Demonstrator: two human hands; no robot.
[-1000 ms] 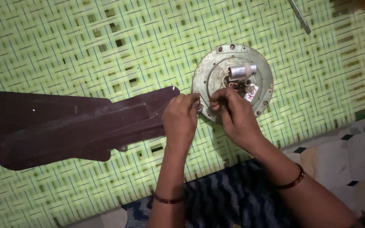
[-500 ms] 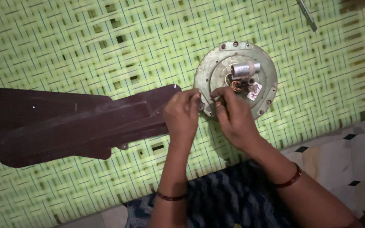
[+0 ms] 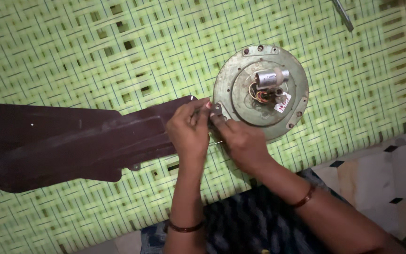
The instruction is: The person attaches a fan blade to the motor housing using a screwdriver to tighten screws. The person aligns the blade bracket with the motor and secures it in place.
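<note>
While the scene is being viewed from the head camera, a round fan motor housing of dull grey-green metal is being shown lying flat on a woven mat. Its rim is being marked by small screw holes, and a raised inner disc is being seen at its centre. On that disc a small pale cylindrical capacitor is being carried on its side, with a bundle of coloured wires tucked just beneath it and a small white tag beside them.

A long dark brown fan blade, smooth and flat with a stepped metal bracket at its inner end, is being laid across the mat so that its tip meets the housing's left edge.

The left hand is being held at that junction, its fingers curled and pinched closed on the blade tip. The right hand is being pressed just beside it, its fingers bent against the housing rim; what, if anything, is being gripped there cannot be told. A dark bangle is being worn on each wrist.

The mat is being rendered as plaited pale green strips with small square gaps. A slim grey metal tool is being left at the upper right, well apart from the hands. Patterned dark blue cloth and pale floor tiles are being shown along the lower edge.
</note>
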